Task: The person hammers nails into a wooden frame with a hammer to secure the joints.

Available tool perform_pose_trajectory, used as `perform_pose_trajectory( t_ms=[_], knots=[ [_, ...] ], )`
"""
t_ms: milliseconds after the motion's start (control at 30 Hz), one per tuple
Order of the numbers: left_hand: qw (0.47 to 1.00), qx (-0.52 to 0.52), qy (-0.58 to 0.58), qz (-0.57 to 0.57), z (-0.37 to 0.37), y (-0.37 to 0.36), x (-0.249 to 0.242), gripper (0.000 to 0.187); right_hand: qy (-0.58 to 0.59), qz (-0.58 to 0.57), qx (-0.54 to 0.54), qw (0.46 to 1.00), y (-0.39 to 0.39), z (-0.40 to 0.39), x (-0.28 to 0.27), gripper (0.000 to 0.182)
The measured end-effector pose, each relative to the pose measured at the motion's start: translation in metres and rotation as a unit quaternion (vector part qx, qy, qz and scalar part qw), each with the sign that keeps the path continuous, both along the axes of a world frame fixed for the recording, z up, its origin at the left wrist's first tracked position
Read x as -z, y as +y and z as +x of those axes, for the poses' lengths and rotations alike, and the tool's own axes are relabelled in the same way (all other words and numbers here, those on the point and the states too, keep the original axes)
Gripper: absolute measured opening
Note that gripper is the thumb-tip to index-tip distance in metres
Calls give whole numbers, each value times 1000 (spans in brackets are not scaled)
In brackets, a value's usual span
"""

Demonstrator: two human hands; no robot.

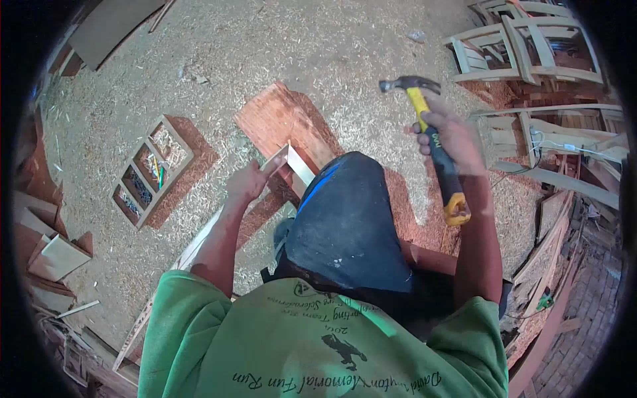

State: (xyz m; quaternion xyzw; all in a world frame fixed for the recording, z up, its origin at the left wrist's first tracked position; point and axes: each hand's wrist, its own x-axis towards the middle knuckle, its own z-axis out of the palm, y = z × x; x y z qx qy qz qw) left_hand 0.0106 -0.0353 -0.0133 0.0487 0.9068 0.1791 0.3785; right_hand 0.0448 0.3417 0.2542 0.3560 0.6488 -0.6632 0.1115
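Observation:
My right hand (453, 136) is wrapped round a claw hammer (417, 99) with a yellow and black handle, raised to the right of my knee. Its steel head points up and left, away from me. My left hand (249, 180) grips a pale wooden frame (300, 166) close to a corner where two thin strips meet. That corner rests over a reddish wooden block (272, 119) on the floor. One strip runs back under my left forearm; the other passes behind my bent knee (348, 219).
A wooden tray (188, 159) with compartments of nails, shavings and pencils lies to the left. Chair-like wooden frames (524, 50) stand at the far right. Boards (60, 257) lean at the left edge, and more planks (547, 265) lie at right. Shavings cover the floor (225, 53).

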Motion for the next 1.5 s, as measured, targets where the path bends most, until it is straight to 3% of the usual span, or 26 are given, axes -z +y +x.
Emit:
perform_pose_trajectory(
  t_ms=[167, 233, 267, 300, 400, 533, 633, 667, 733, 833, 933, 1000, 1100, 1167, 1300, 1400, 1500],
  knots=[
    [1000, -4, 7, 4, -1, 5, -19, 104, -101, -42, -42, 993, -20, -25, 69, 41],
    [1000, 8, 7, 3, -1, 4, -19, 102, -156, 19, -146, 977, -46, -23, 122, 40],
    [1000, 3, 14, 12, 2, 3, -18, 102, -199, -38, -190, 961, -72, -21, 126, 39],
    [999, 1, 23, 23, 4, 2, -18, 101, -240, -94, -230, 939, -89, -19, 127, 38],
    [999, -5, 26, 28, 2, 1, -17, 101, -278, -149, -145, 938, -83, -24, 124, 39],
    [999, -7, 26, 22, 2, 1, -16, 101, -279, -104, -191, 935, -93, -19, 113, 42],
    [999, -13, 18, 31, 1, 0, -24, 101, -267, -210, -171, 925, -77, -24, 124, 46],
    [998, -14, 35, 46, 3, -2, -25, 98, -277, -166, -181, 929, -89, -39, 97, 52],
    [995, -20, 65, 73, 7, -5, -25, 92, -238, -97, -240, 936, -108, -61, 60, 40],
    [996, 13, 53, 64, 6, -9, -21, 87, -155, 3, -361, 919, -113, -90, 43, 37],
    [1000, -11, 4, 18, 0, -1, -25, 75, -42, 157, -477, 864, -105, -133, 54, 47],
    [1000, 7, 4, 9, 2, -2, -9, 70, 39, 311, -554, 771, -105, -161, 70, 46],
    [1000, 3, 7, -2, -2, -2, -20, 66, 94, 386, -600, 694, -130, -185, 81, 47],
    [1000, -4, 4, 0, -4, -2, -26, 64, 147, 353, -626, 680, -143, -203, 92, 51],
    [1000, -11, -9, 7, -5, -1, -19, 62, 96, 367, -651, 657, -164, -218, 119, 57],
    [1000, -1, -2, 5, -2, -4, -12, 62, 39, 352, -785, 509, -154, -213, 146, 55],
    [1000, -1, -10, 2, 2, -2, -9, 62, 4, 308, -795, 523, -157, -213, 140, 54]
  ],
)
